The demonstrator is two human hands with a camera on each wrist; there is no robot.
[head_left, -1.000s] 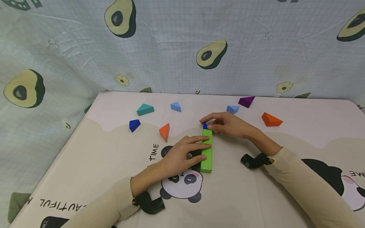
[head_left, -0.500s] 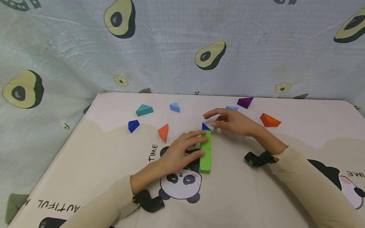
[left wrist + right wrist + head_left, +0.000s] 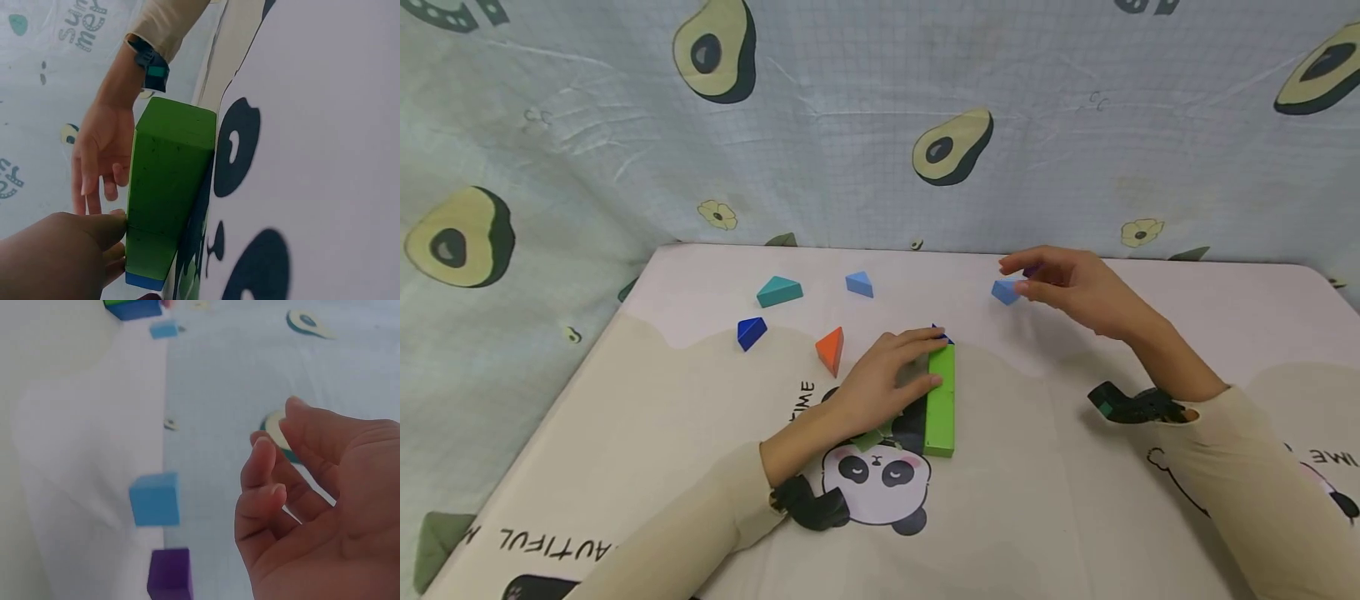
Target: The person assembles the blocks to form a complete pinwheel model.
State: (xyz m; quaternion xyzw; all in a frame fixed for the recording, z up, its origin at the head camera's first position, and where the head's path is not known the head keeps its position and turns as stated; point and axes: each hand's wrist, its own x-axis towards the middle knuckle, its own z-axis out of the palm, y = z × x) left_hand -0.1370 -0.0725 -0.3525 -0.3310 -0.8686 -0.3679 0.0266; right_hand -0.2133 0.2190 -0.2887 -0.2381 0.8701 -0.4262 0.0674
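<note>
Two green blocks (image 3: 940,421) lie end to end in a line on the tablecloth. A dark blue triangular block (image 3: 144,280) sits at their far end. My left hand (image 3: 876,387) rests on this row, its fingers reaching over the blue block and its thumb on the green; the fingers partly hide the blue block. Farther back on the right, my right hand (image 3: 1075,287) hovers with loosely bent fingers and nothing between them. Beside its thumb is a light blue triangular block (image 3: 1003,292). A purple block (image 3: 170,575), mostly covered by the hand in the head view, lies close by.
On the left lie a teal block (image 3: 779,292), another light blue block (image 3: 859,284), another dark blue block (image 3: 750,333) and an orange block (image 3: 830,351). A printed cloth wall (image 3: 820,167) rises behind the table's back edge.
My right hand has let go of the blue triangular block and moved right and back to the light blue block. My left hand has slid toward the blue block at the far end.
</note>
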